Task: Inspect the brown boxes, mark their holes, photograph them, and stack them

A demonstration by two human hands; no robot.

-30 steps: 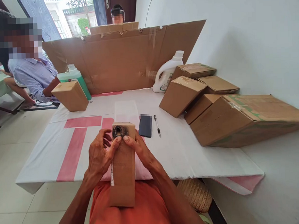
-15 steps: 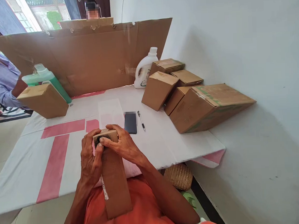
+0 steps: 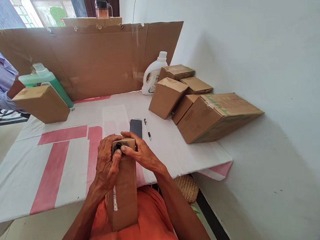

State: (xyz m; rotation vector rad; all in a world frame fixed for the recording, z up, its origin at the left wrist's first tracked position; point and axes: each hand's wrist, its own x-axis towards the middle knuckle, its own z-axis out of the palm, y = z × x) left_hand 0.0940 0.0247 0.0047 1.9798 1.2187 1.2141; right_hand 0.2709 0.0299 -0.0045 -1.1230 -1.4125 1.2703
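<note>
Box (image 3: pixel 125 191) between left hand (image 3: pixel 108 162) and right hand (image 3: pixel 144 152)

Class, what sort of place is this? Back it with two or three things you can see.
Probably an indoor room used as a makeshift workspace: a cloth-covered table, a cardboard sheet standing along its far edge like a screen, and boxes gathered near a white wall.

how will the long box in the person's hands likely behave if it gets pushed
The long box is probably fairly stiff, since its cardboard faces look flat and its edges mostly straight. It seems unlikely to roll, given those flat sides. Stood on end, it might tip easily, being much longer than it is wide.
</note>
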